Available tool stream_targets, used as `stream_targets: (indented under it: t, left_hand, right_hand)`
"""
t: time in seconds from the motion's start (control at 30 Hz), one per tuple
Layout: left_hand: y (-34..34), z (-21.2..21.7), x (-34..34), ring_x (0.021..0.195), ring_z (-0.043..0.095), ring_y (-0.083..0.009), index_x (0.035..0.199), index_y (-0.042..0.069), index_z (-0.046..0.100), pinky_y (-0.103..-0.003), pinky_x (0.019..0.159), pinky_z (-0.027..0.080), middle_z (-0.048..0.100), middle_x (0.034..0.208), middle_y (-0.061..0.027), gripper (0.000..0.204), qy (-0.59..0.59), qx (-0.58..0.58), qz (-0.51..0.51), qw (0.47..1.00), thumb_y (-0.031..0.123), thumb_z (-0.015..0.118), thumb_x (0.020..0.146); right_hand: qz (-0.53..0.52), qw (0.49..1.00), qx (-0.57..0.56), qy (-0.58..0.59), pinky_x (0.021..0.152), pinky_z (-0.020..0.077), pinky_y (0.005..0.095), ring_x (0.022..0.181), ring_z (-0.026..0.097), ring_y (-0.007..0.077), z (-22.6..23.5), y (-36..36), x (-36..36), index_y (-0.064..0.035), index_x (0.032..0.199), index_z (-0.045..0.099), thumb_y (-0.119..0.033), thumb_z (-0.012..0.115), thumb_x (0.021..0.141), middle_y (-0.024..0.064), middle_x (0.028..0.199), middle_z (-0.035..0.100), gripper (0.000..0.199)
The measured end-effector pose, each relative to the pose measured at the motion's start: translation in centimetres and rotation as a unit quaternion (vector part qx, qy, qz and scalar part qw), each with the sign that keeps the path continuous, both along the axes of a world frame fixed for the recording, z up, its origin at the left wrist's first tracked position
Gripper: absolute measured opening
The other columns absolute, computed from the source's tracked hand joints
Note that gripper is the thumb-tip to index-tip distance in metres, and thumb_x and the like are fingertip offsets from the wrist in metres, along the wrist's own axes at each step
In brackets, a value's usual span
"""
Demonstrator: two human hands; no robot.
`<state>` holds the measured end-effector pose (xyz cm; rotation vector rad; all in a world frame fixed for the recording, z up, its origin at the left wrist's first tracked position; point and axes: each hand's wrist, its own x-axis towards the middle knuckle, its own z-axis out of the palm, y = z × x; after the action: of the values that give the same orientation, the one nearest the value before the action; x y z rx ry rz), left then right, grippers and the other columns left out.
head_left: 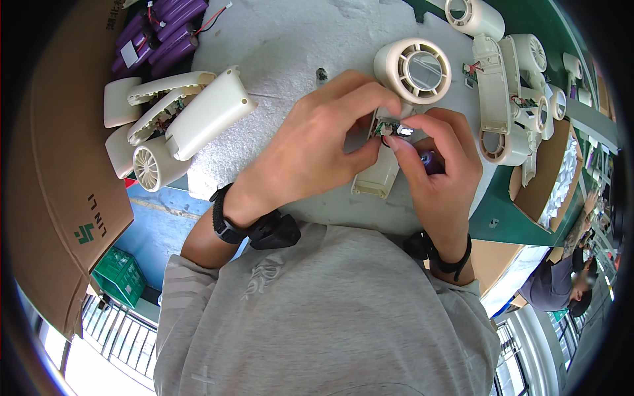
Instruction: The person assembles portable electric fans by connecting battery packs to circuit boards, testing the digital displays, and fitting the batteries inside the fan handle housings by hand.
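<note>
In front of me a cream handheld fan (374, 179) lies with its handle shell opened and its round, ringed head (422, 71) pointing away from me. My left hand (320, 135) is closed round the handle from the left, thumb and index finger at its edges. A small green circuit board (389, 127) with a shiny part sits at the handle's upper end. Thumb and index finger of my right hand (449, 148) pinch this board from the right. Under the right fingers shows a purple cylindrical battery (432, 162), partly hidden by that hand.
Purple battery packs (162, 33) with wires lie at the far left, above cream fan shells (205, 115). More fan parts (492, 86) line the right side, beside an open carton (545, 181). A large cardboard box (59, 152) stands left. A person (558, 284) is at far right.
</note>
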<state>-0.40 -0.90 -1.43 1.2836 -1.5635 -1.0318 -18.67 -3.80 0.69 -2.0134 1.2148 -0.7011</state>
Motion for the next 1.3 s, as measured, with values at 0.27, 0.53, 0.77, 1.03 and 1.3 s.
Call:
stream_targets:
  t: [0.27,0.53,0.77,1.03,1.3]
  left_hand:
    - [-0.01,0.11,-0.08,0.077,0.060,-0.0169,0.107,0.007,0.061,-0.028,0.068,0.050,0.064,0.103,-0.0041,0.044,-0.004,0.025,-0.007,1.000,-0.008,0.071,0.068]
    - [0.05,0.17,0.01,0.078,0.060,-0.0180,0.110,0.008,0.061,-0.029,0.068,0.050,0.064,0.103,-0.0037,0.046,-0.013,0.039,-0.010,0.999,-0.008,0.073,0.068]
    - [0.04,0.15,0.04,0.078,0.060,-0.0181,0.110,0.008,0.062,-0.029,0.069,0.051,0.064,0.102,-0.0037,0.047,-0.006,0.037,-0.009,0.999,-0.008,0.073,0.068]
    - [0.04,0.42,0.28,0.077,0.060,-0.0167,0.113,0.007,0.062,-0.029,0.070,0.051,0.065,0.095,-0.0057,0.048,0.000,0.062,-0.010,0.998,-0.007,0.074,0.069]
    - [-0.01,0.29,0.26,0.077,0.065,-0.0181,0.116,0.006,0.063,-0.028,0.071,0.053,0.068,0.095,-0.0085,0.043,0.039,0.036,-0.003,0.999,-0.005,0.071,0.075]
  right_hand:
    - [-0.022,0.999,0.007,-0.027,0.054,0.0433,0.0199,0.066,0.061,0.0083,0.10,0.16,-0.06,-0.0024,0.100,0.068,0.004,0.073,0.077,0.0065,0.095,0.063,0.024]
    - [0.007,0.998,-0.061,-0.020,0.054,0.0424,0.0202,0.065,0.059,0.0087,-0.12,0.42,0.04,-0.0027,0.097,0.069,0.004,0.074,0.076,0.0074,0.092,0.062,0.023]
    - [0.003,0.997,-0.072,-0.005,0.054,0.0425,0.0218,0.067,0.058,0.0098,-0.42,0.27,0.01,-0.0038,0.097,0.071,0.002,0.075,0.076,0.0076,0.089,0.063,0.023]
    - [-0.007,0.994,-0.107,0.028,0.053,0.0433,0.0242,0.067,0.059,0.0126,-0.26,0.34,0.32,-0.0061,0.099,0.073,0.000,0.076,0.074,0.0068,0.086,0.063,0.025]
    - [0.002,0.991,-0.118,0.057,0.054,0.0450,0.0253,0.068,0.060,0.0135,0.16,0.00,0.32,-0.0056,0.098,0.073,0.000,0.076,0.074,0.0065,0.085,0.064,0.025]
